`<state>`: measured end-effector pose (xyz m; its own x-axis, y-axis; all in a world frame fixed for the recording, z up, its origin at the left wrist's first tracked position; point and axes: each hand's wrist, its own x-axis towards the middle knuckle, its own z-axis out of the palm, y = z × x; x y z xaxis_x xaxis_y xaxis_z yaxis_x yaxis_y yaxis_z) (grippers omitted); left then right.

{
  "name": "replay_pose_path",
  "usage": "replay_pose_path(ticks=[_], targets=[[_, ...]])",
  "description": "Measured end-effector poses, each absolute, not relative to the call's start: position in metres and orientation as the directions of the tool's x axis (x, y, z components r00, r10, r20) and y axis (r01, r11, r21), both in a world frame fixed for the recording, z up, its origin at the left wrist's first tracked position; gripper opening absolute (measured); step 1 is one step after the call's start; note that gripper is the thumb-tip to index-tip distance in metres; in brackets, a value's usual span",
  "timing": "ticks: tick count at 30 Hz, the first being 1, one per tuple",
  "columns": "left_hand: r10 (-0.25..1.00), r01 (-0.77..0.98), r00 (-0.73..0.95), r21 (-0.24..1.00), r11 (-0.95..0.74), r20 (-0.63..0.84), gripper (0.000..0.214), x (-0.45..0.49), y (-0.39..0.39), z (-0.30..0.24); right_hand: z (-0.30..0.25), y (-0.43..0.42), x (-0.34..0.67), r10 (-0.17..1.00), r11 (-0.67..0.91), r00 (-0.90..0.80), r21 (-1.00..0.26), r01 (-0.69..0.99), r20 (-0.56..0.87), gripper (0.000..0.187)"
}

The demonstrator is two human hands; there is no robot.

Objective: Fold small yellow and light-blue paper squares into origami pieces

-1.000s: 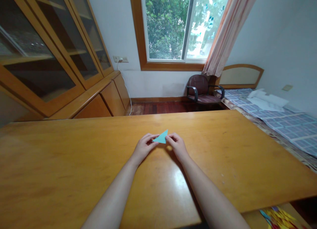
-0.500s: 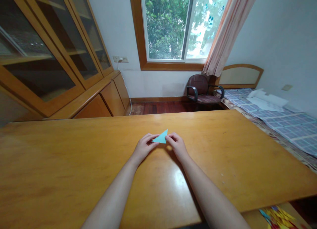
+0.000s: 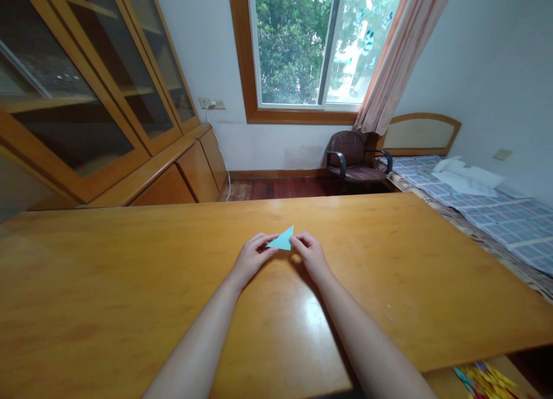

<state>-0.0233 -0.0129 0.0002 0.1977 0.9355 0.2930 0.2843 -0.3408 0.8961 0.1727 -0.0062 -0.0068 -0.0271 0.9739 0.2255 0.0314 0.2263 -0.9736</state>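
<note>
A small light-blue piece of folded paper [image 3: 282, 240], shaped like a triangle with one point up to the right, is held just above the table between both hands. My left hand [image 3: 254, 254] is closed on its left corner, with the thumb in front and the fingers behind. On the right edge, my right hand [image 3: 309, 250] pinches the paper between thumb and forefinger. Fingers partly cover both ends of the sheet, and its underside is hidden.
The wooden table [image 3: 129, 295] spreads wide on both sides. Below its right front edge lie several yellow and red folded pieces [image 3: 490, 380]. Beyond the table stand a glass-door cabinet [image 3: 99, 82], an armchair [image 3: 352, 157] and a bed [image 3: 479, 197] with white sheets of material on it.
Both hands and the blue paper hold nearly the same pose. The whole view has shifted very slightly.
</note>
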Motion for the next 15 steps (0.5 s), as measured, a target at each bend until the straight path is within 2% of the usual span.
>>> replay_pose_path(ticks=[15], targets=[[0.945,0.244,0.161,0.916,-0.318,0.285,0.033,-0.0258,-0.0095,-0.0047,-0.0063,-0.0080,0.1741,0.958,0.280,-0.086,-0.957,0.073,0.274,0.023]])
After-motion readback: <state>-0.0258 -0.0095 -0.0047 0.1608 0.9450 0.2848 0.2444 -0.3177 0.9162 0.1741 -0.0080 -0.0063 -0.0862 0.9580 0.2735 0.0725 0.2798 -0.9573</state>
